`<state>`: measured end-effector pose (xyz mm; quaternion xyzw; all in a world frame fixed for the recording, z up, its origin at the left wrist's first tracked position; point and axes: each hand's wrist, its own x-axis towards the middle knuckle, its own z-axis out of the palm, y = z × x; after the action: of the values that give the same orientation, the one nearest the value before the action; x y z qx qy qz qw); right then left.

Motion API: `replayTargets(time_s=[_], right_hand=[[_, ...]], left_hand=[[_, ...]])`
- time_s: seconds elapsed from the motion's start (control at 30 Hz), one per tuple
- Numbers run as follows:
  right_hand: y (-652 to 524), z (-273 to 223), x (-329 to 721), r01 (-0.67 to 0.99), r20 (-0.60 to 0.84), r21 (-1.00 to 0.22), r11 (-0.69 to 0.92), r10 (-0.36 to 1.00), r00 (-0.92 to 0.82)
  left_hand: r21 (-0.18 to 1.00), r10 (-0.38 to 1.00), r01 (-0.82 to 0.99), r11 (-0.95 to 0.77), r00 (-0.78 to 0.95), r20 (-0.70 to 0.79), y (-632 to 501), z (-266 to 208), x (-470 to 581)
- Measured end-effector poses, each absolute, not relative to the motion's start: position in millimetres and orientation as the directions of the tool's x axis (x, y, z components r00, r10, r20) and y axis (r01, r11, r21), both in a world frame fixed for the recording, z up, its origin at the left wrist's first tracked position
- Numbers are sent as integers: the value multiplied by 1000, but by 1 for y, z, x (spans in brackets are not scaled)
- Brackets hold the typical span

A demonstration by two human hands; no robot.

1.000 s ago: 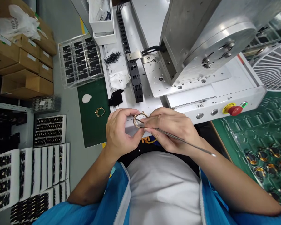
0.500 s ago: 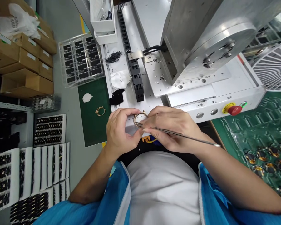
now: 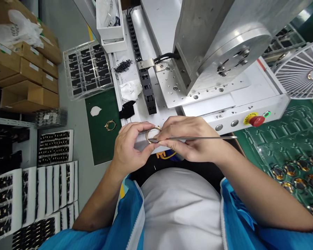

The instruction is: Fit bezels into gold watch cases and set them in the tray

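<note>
My left hand (image 3: 127,146) pinches a gold-coloured metal ring (image 3: 147,137) by its edge, between thumb and fingers. A thin, straight metal tool (image 3: 224,138) is gripped in my right hand (image 3: 191,133). Its tip sits at the inside of the ring, and its long end reaches past my wrist, almost level. Fingers cover part of the ring's right side, and the exact shape of the tip is too small to tell. A second gold-coloured ring (image 3: 110,125) with small lugs lies on the green mat (image 3: 101,149).
Ahead stands a machine with a metal bracket (image 3: 216,52), a black cable chain (image 3: 147,88) and a red emergency button (image 3: 257,121). Small black bits (image 3: 123,66) lie beside white paper (image 3: 130,91). A clear tray (image 3: 266,146) of round parts is at right, a fan (image 3: 299,69) behind it.
The tool has swung from slanting down to the right to nearly level, its far end rising. Both hands and the ring sit slightly further left in view, which has itself shifted a little.
</note>
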<state>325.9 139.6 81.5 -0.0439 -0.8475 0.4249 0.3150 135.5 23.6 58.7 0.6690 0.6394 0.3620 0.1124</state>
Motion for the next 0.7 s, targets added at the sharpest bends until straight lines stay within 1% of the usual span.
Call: replayTargets(time_s=[0.13,0.23,0.33,0.43,0.6,0.7], right_hand=[[139,85,324,-163,497,-720,674,337,-800],[141,93,321,-122,440,-715,689,307,-843],[144,101,317,-79,400,-680,729,279,-873],[150,109,311,-81,363,-678,731,237,-901],[154,116,304,-38,318,-640,767,220,-922],[152,118,305,-41,308,-626,778,199,-930]], left_hand=[[610,939,775,-167,-65,339,24,59,134],[609,945,776,-165,-52,323,25,60,133],[616,951,771,-161,-46,306,25,62,132],[621,954,768,-155,-49,297,26,64,132],[614,952,772,-164,-39,303,27,64,131],[615,950,771,-168,-40,310,26,63,131]])
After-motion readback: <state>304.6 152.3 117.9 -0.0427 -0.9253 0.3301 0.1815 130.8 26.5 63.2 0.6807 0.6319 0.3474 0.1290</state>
